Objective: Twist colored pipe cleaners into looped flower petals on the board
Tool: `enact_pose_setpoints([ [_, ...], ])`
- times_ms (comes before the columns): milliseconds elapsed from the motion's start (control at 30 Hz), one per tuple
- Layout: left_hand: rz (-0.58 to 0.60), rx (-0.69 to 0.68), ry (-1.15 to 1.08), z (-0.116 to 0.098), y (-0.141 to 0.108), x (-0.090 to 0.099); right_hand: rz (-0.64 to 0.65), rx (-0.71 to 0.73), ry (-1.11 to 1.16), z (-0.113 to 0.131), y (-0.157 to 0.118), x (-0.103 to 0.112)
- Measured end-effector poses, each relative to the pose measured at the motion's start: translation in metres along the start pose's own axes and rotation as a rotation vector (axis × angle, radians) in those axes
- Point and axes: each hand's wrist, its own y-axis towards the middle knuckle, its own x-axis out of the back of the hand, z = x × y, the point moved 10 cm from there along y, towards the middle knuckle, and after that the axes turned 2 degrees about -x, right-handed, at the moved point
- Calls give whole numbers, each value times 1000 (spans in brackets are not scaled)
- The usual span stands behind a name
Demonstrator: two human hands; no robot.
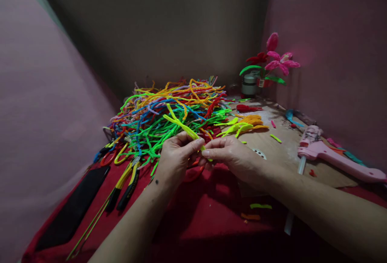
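Yellow-green pipe cleaners (pixel 183 125) stand up and to the left out of my left hand (pixel 178 152), which pinches them between thumb and fingers. Close beside it, my right hand (pixel 225 152) pinches the lower end of the same pipe cleaners, its fingertips almost touching the left thumb. A large tangled pile of colored pipe cleaners (pixel 157 134) lies just behind my hands, green in front and orange, blue and purple farther back. Yellow and orange shaped pieces (pixel 242 127) rest to the right of the pile.
Yellow-and-black pliers (pixel 128 182) and a black flat object (pixel 75 204) lie on the red cloth (pixel 208 222) at left. At right, a pink glue gun (pixel 335 156) rests on a brown board (pixel 281 162). Pink and red flowers (pixel 282 62) stand behind, near the wall.
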Motion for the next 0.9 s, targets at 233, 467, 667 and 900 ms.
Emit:
enact_pose_setpoints([
  [233, -52, -17, -35, -6, 3, 7, -105, -48, -62, -5, -1, 8],
  [467, -41, -70, -15, -14, 3, 9, -24, -35, -32, -5, -1, -1],
  [667, -7, -86, 1, -14, 3, 5, -53, -57, 14, -6, -2, 0],
  [900, 3, -119, 31, -15, 3, 4, -133, 7, 60, -5, 2, 13],
])
